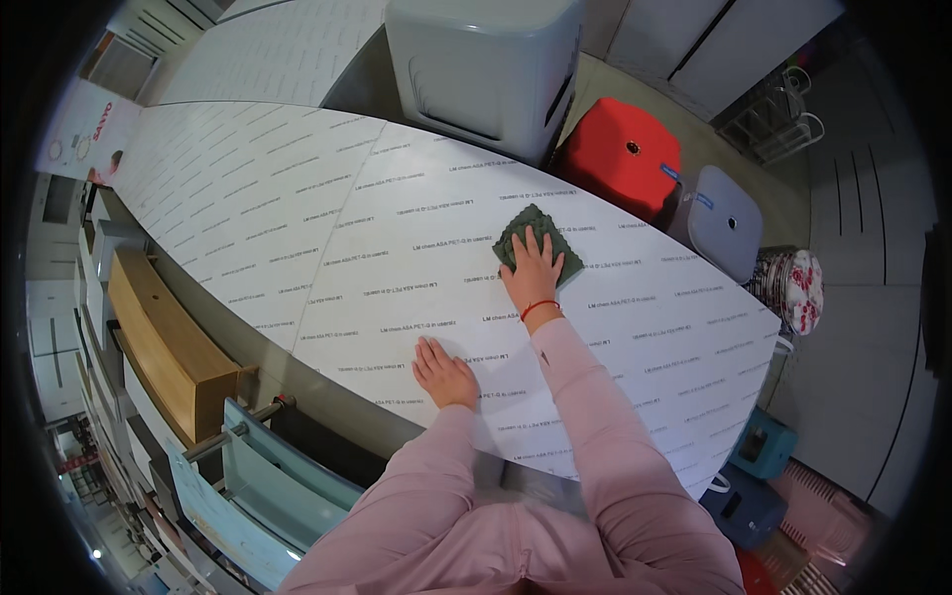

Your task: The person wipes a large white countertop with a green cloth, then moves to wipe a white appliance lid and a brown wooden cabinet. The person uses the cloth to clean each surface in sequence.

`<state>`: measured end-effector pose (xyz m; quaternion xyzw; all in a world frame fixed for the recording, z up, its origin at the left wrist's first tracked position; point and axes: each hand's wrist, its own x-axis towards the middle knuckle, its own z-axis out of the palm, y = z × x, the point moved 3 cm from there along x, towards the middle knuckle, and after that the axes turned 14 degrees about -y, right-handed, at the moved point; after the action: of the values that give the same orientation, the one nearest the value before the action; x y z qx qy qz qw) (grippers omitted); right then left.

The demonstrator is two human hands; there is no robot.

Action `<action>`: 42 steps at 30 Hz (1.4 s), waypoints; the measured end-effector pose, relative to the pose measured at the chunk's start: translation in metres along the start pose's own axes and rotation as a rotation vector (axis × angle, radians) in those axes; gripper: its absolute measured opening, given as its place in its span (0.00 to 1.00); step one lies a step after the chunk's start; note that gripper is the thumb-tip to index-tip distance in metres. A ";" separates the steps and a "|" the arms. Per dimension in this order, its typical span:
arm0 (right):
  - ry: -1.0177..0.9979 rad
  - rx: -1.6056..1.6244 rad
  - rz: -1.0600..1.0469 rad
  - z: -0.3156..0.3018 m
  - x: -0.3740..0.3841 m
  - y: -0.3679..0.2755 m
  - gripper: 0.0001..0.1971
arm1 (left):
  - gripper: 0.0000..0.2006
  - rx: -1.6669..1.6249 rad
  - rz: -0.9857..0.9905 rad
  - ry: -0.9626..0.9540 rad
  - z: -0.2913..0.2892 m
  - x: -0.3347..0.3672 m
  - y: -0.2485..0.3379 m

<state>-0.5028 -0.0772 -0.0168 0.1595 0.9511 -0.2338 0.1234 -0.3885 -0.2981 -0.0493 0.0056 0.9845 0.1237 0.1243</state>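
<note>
A dark green textured cloth (544,231) lies roughly square on a white tabletop (397,248) covered with rows of printed film. Spread out on top of the cloth, my right hand (533,273) presses it against the surface; a thin red cord circles that wrist. My left hand (445,377) rests palm down on the table's near side, its fingers stretched and nothing under them but the tabletop. Both forearms come up from below in pink sleeves.
Beyond the far edge stand a large grey plastic bin (486,64), a red stool-like box (620,154) and a grey-blue one (722,220). At left are a wooden drawer front (169,342) and pale blue glass panels (278,461). Baskets and containers sit lower right.
</note>
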 end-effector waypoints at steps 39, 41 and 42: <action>-0.005 -0.083 0.081 0.035 -0.221 0.123 0.31 | 0.31 0.029 -0.031 0.014 -0.009 0.005 0.001; 0.265 0.078 0.383 0.009 -0.158 0.141 0.31 | 0.31 0.040 -0.015 0.004 -0.006 -0.005 0.000; 0.293 0.079 0.490 -0.001 -0.140 0.149 0.32 | 0.31 0.032 0.000 -0.002 -0.006 -0.006 0.008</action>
<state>-0.3205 0.0139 -0.0330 0.4212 0.8822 -0.2081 0.0311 -0.3843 -0.2915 -0.0405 0.0079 0.9862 0.1078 0.1253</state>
